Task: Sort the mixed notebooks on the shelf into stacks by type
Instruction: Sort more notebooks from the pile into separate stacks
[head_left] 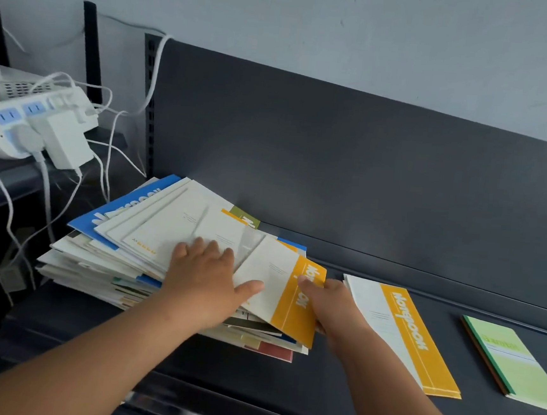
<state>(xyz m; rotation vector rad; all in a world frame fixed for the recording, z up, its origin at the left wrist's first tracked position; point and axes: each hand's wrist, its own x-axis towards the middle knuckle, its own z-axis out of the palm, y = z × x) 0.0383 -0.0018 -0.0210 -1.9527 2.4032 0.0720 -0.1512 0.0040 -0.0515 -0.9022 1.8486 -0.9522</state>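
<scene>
A messy pile of mixed notebooks (122,260) lies at the left of the dark shelf (334,371). My left hand (204,279) rests flat on top of the pile, fingers spread. My right hand (330,303) pinches the orange-banded edge of a white and orange notebook (286,291) lying on the pile's right side. To the right, a small stack of matching white and orange notebooks (400,331) lies on the shelf. Farther right sits a green notebook stack (516,361).
A white power strip (18,119) with plugged adapters and trailing white cables sits on a neighbouring shelf at the left. The shelf's dark back panel (335,163) rises behind the notebooks. The shelf's front edge runs below my arms.
</scene>
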